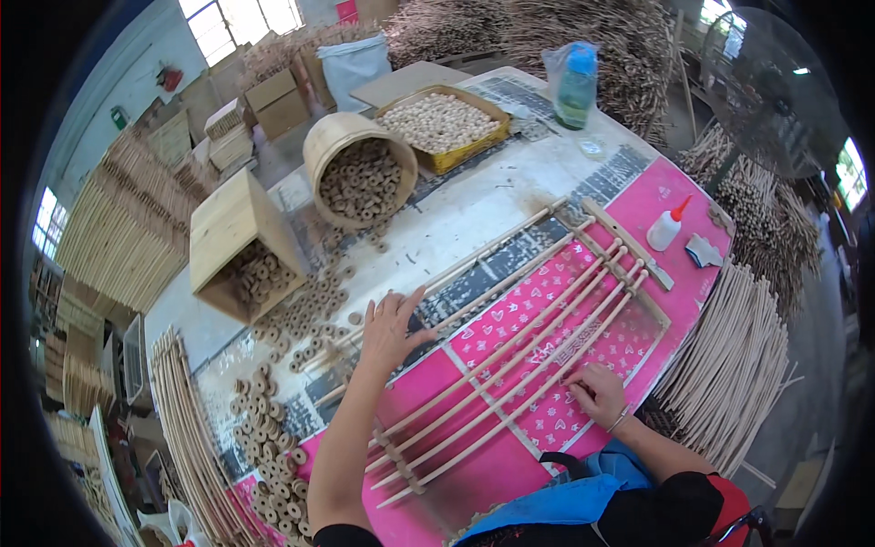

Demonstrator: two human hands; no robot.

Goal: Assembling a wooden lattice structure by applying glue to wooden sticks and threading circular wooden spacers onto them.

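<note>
My left hand [392, 333] is open, fingers spread, above the far pair of thin wooden sticks near loose wooden rings. I cannot tell whether it touches them. My right hand [597, 394] is closed with its fingers curled, close to the near side of the nearest stick; what it pinches, if anything, is hidden. Several thin wooden sticks [456, 458] lie side by side across a small wooden rack, running from lower left to upper right, with rounded knobs at their far ends. Beneath them spreads a pink patterned sheet [556, 426].
Loose wooden rings [314, 305] spill from a tipped wooden tub [319, 146] and a wooden box [237, 214]. A yellow basket [447, 164] holds pale beads. A red-tipped glue bottle [665, 230] and a bagged blue-green bottle [576, 87] stand farther right. Stick bundles [729, 351] flank the table.
</note>
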